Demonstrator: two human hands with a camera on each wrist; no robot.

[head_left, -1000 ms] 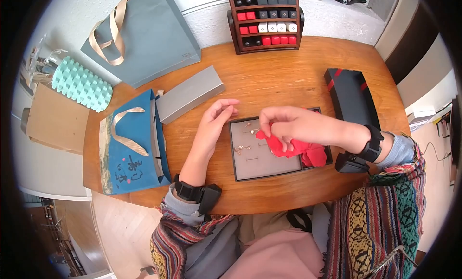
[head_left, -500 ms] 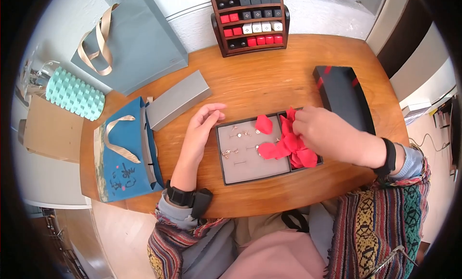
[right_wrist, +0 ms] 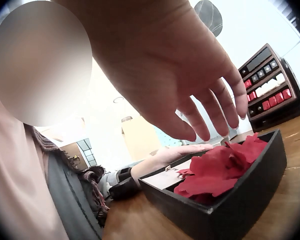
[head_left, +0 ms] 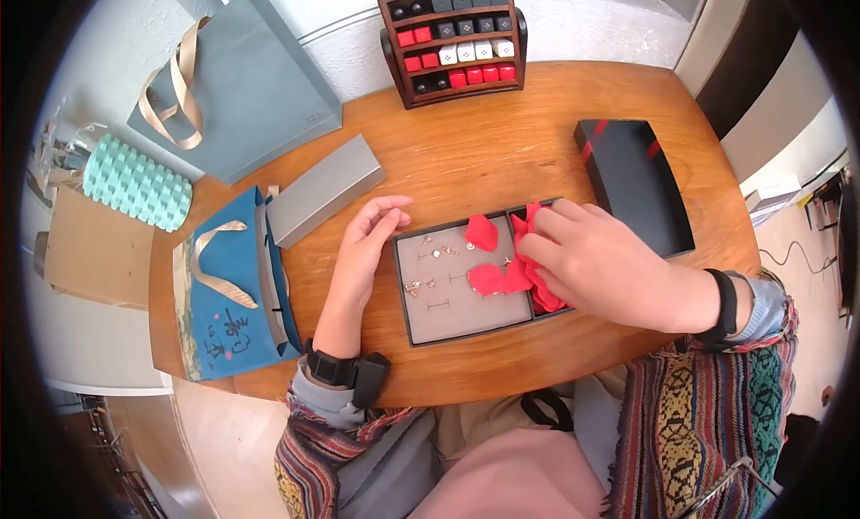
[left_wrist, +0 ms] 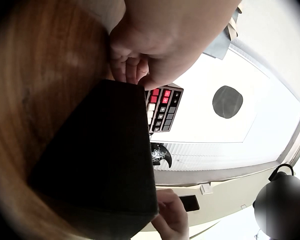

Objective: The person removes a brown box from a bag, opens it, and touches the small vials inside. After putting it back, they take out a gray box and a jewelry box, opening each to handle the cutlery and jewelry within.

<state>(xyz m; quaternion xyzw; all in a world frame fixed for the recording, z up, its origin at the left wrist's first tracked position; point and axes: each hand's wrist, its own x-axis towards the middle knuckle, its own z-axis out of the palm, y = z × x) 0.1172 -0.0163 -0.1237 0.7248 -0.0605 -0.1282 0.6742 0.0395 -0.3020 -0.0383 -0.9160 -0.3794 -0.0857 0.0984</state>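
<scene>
A black-edged box (head_left: 401,295) holds a grey panel with earrings (head_left: 437,252) on the left and a narrow compartment of red petals (head_left: 537,286) on the right. Loose petals (head_left: 486,279) lie over the panel's right part. Above the petal compartment is my right hand (head_left: 605,264); the right wrist view shows its fingers (right_wrist: 217,112) spread and hanging over the petals (right_wrist: 215,170), gripping nothing. My left hand (head_left: 363,250) stays by the box's upper left corner, fingers loosely bent and empty. The box's dark side (left_wrist: 100,160) fills much of the left wrist view.
A silver-grey box (head_left: 324,192) and a blue paper bag (head_left: 235,304) stand to the left, with a large grey bag (head_left: 242,89) behind. A rack of dice-like cubes (head_left: 455,44) is at the back. An empty black box (head_left: 636,183) lies at right.
My right hand has moved right from over the grey panel to the petal compartment and let go of the petals it held. Some petals now lie on the panel. The head view has shifted.
</scene>
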